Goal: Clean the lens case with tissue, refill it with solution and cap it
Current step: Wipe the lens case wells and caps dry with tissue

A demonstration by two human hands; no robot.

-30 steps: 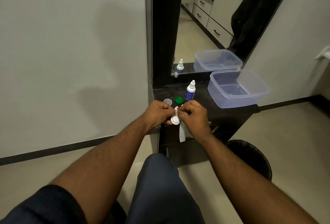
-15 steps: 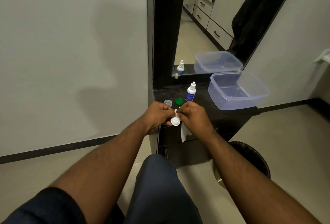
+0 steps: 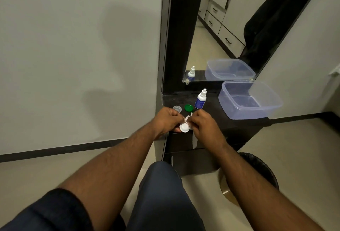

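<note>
My left hand grips the white lens case over the front edge of the dark counter. One round well of the case shows below my fingers. My right hand pinches a white tissue and presses it against the case's other well. A strip of tissue hangs down under that hand. A green cap and a clear cap lie on the counter just behind my hands. The small solution bottle, blue-labelled with a white nozzle, stands upright beside the green cap.
A clear plastic tub sits on the counter's right side. A mirror rises behind the counter and reflects the bottle and tub. A black-lined bin stands on the floor at the right. My knee is below the counter.
Both hands have stayed together at the case, with the right hand's fingers shifting slightly as the tissue works in the well. The view has drifted a little.
</note>
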